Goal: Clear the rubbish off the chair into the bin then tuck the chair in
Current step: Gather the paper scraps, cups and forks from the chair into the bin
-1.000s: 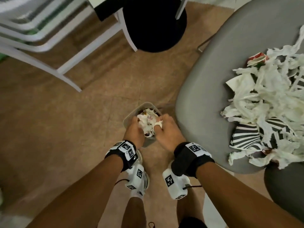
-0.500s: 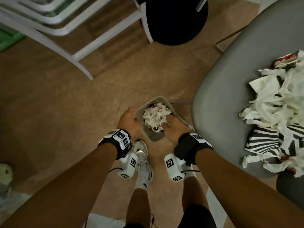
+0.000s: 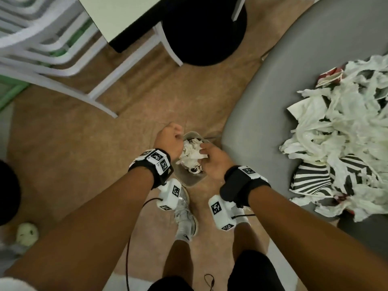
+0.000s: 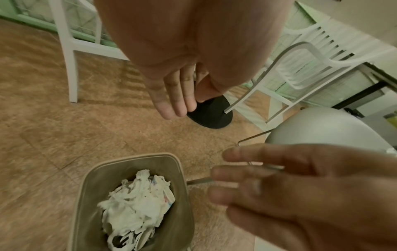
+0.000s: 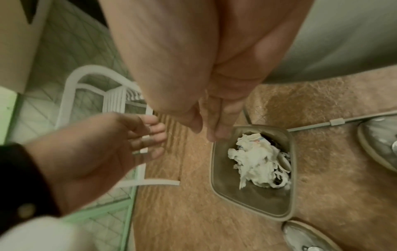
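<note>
A small grey bin stands on the brown floor between my feet, stuffed with crumpled white paper. My left hand hovers over its left rim, my right hand over its right rim. In the left wrist view the left hand has relaxed, empty fingers above the bin. In the right wrist view the right hand is also straight-fingered and empty above the bin. To the right, the grey chair carries a heap of torn white and striped rubbish.
White plastic chairs stand at the upper left beside a table top and its black round base. The grey chair's thin metal leg runs close to the bin. My shoe is just behind the bin.
Both hands have lifted off the paper they were pressing into the bin and now hang empty above it. The paper stays in the bin.
</note>
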The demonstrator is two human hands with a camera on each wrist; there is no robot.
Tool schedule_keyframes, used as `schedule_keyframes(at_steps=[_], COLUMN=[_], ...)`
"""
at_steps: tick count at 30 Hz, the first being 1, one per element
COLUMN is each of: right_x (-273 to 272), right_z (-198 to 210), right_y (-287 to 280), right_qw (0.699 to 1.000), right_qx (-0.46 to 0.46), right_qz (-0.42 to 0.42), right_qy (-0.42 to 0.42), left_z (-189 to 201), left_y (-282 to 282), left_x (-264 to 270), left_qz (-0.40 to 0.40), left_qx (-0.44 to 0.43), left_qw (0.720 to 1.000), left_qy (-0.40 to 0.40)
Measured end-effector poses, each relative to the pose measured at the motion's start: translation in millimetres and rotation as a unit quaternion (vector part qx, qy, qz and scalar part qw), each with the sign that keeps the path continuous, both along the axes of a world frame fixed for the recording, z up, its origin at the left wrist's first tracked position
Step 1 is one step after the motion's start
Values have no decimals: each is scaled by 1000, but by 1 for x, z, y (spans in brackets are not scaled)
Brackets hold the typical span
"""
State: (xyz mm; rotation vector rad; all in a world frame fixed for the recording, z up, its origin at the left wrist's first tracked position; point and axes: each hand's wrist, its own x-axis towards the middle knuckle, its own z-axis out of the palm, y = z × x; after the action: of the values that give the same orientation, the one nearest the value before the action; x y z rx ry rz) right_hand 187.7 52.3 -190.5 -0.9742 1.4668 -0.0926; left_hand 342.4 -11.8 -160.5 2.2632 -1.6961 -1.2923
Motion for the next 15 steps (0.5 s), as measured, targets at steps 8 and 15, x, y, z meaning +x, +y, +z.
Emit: schedule_keyframes(at_steps=[8, 15], right_x=[-101, -236], right_z=[48, 76], right_y=[-37, -43], right_qw=[995, 976], right_qx=[-49, -118], right_qz=[-88, -178], right_qy=[-27, 45], left_z=[23, 28], left_y=[-18, -37], left_x=[-85, -219], left_qz=[-73, -245], left_qx=[0, -36], left_qw=[997, 968], left_qy=[31, 47])
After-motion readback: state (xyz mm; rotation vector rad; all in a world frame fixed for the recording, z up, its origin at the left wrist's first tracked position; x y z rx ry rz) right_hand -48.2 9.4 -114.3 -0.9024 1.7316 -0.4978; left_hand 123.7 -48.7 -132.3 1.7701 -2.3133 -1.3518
